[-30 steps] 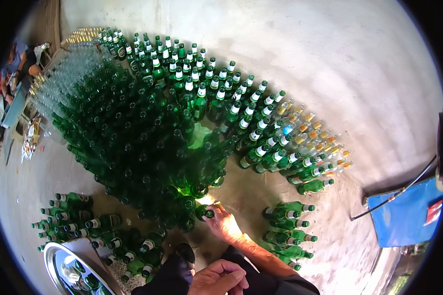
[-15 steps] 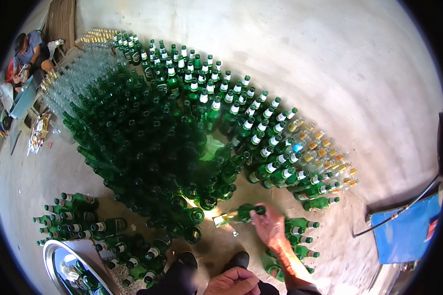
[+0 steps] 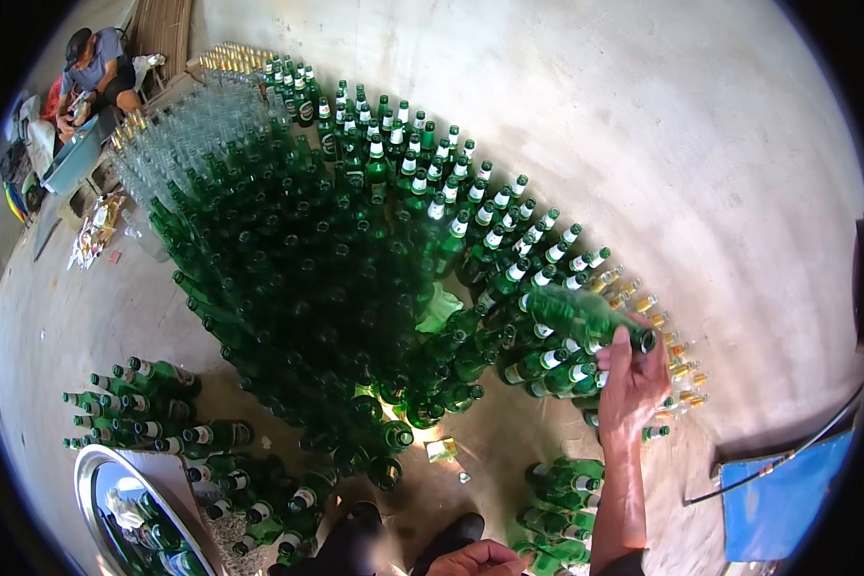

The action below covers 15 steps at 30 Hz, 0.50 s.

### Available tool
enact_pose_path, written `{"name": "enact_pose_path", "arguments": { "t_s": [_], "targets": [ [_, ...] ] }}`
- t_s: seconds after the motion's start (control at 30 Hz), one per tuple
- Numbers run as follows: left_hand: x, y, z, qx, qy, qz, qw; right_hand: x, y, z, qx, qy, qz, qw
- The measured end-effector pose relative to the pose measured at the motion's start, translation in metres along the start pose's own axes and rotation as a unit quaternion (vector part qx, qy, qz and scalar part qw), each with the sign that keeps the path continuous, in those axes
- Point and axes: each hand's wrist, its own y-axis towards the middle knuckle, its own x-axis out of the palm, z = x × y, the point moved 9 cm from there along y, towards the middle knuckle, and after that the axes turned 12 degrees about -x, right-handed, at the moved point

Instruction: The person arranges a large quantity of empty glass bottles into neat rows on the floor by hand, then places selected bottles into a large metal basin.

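My right hand [image 3: 634,384] grips a green glass bottle [image 3: 576,312] near its neck. The bottle is raised over the white-labelled green bottles [image 3: 494,278], its mouth towards the lower right. My left hand [image 3: 478,559] rests low at the bottom edge, in front of my body, its fingers curled; whether anything is in them is hidden. A dense block of unlabelled dark green bottles [image 3: 307,259] stands in the middle. On the floor between my feet and the block lies a small yellow-and-green piece [image 3: 442,450].
A round metal tray [image 3: 88,480] holding bottles is at lower left, beside more green bottles [image 3: 163,408]. Clear bottles [image 3: 202,125] stand at upper left. A co-worker [image 3: 96,72] sits by a blue-grey tub [image 3: 72,158]. A blue panel [image 3: 787,499] is at right.
My right hand has lifted the green bottle from low near the floor to the upper right, over the labelled bottles. The view has shifted slightly. My left hand has moved a little right and down.
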Motion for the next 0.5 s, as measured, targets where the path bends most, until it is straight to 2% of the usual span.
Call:
{"name": "enact_pose_path", "arguments": {
  "t_s": [0.17,0.23,0.27,0.33,0.5],
  "targets": [
    [0.000,0.001,0.000,0.001,-0.015,-0.013,1.000,0.069,0.028,0.017,0.019,0.168,0.022,0.985],
    [0.001,0.003,0.001,-0.010,-0.021,-0.015,1.000,0.109,0.029,0.042,0.057,0.210,0.013,0.976],
    [0.001,0.002,0.000,-0.024,-0.012,-0.009,1.000,0.126,0.031,0.047,0.075,0.180,-0.018,0.981],
    [0.001,0.003,0.001,-0.042,-0.004,-0.003,0.999,0.167,0.027,0.076,0.116,0.217,-0.033,0.969],
    [0.001,0.010,0.010,-0.067,0.017,0.003,0.998,0.241,0.015,0.123,0.141,0.170,-0.116,0.968]
  ]
}}
